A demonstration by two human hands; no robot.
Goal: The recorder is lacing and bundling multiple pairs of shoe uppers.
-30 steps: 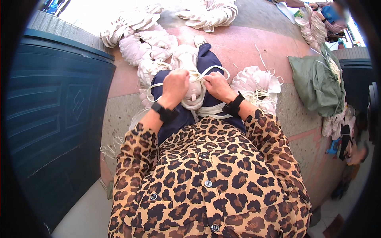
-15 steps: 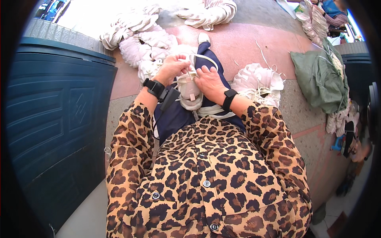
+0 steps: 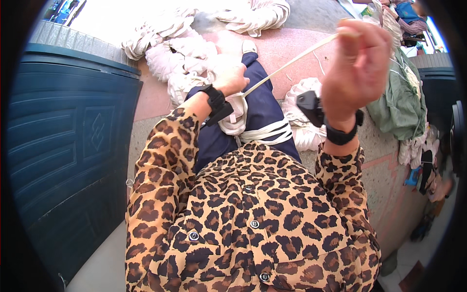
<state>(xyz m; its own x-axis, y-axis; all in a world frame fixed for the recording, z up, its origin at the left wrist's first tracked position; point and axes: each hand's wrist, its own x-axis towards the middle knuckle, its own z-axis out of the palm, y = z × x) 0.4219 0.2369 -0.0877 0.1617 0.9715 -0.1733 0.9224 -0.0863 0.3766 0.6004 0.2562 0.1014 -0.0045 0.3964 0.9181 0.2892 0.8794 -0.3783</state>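
Observation:
My left hand (image 3: pixel 227 75) presses down on a white cloth bundle (image 3: pixel 234 114) that rests on my lap, over dark blue trousers. My right hand (image 3: pixel 357 68) is raised high at the right and pinches the end of a pale cream strip (image 3: pixel 292 61). The strip runs taut from the bundle up to that hand. More cream strips (image 3: pixel 267 132) lie across my thigh. Both wrists carry black bands with a small black device.
A dark blue ribbed bin (image 3: pixel 68 146) stands close at my left. White cloth bundles (image 3: pixel 180 53) are heaped ahead on the pinkish floor, another white bundle (image 3: pixel 304 121) by my right knee. Green cloth (image 3: pixel 401 102) and a second dark bin (image 3: pixel 440 82) sit at the right.
My right hand has lifted from the bundle up and to the right, drawing the strip out taut. My left hand stays on the bundle.

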